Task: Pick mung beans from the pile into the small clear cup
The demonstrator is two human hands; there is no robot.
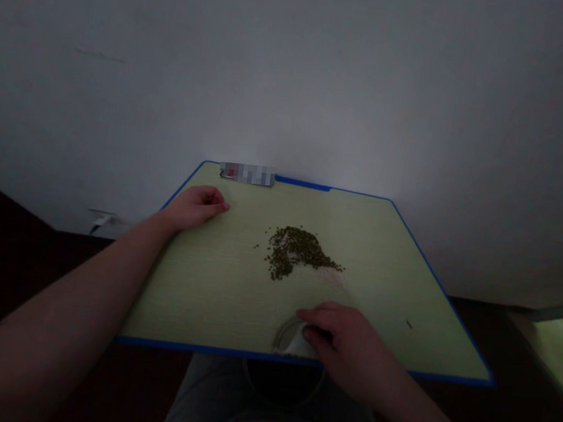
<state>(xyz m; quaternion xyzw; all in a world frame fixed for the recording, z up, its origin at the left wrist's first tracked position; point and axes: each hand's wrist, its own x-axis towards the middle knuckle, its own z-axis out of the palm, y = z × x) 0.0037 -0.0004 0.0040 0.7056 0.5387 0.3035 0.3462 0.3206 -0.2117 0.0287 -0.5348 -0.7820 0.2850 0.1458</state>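
Observation:
My right hand (343,338) grips a small pale cup-like thing (291,336) with a rounded rim, at the table's near edge. Its exact kind is hard to make out in the dim light. A few dark specks lie by its lower edge. Beyond it, a loose heap of small greenish-brown beans (302,247) is spread on the pale tabletop (223,285). On the left side of the table rests my left hand (196,207), fingers loosely curled with nothing visible in them, apart from the beans. Below the near edge, a dark round container (284,380) shows partly between my legs.
A flat object with a blurred-out face (248,174) lies at the table's far left edge, near the wall (324,94). A small dark sliver (409,324) lies at the right. Blue trim borders the table. A white plug (102,221) sits low on the wall.

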